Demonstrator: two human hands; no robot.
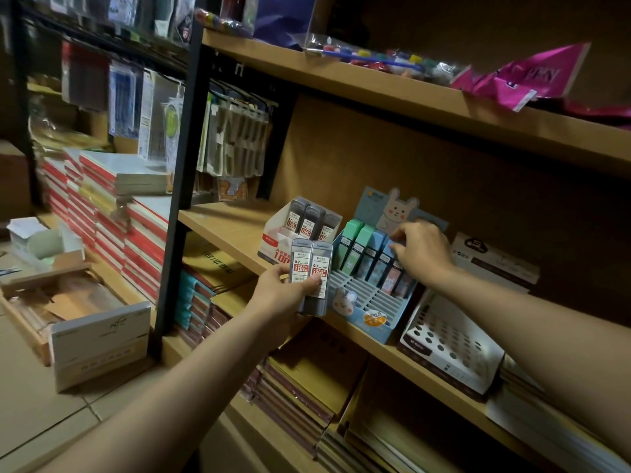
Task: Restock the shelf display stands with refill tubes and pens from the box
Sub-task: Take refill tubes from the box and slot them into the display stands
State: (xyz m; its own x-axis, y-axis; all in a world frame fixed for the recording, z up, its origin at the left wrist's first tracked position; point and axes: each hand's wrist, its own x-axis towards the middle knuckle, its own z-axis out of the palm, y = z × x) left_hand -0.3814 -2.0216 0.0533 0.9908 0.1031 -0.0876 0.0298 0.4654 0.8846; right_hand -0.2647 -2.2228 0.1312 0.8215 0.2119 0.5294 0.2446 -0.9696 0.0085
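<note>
Left hand (285,288) gripping tubes (310,271), "0.7", "100"

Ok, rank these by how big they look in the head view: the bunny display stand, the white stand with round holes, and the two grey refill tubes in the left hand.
1-2. Bunny display stand and white holed stand: look alike, unranked.
3. Grey refill tubes, gripped in the left hand: clearly smallest, though nearer the camera.

2 glossy clear-plastic refill tubes (311,268) carried paper labels, the blue display stand (372,310) looked like printed matt cardboard, and the shelf (235,230) was smooth wood-grain board.
</note>
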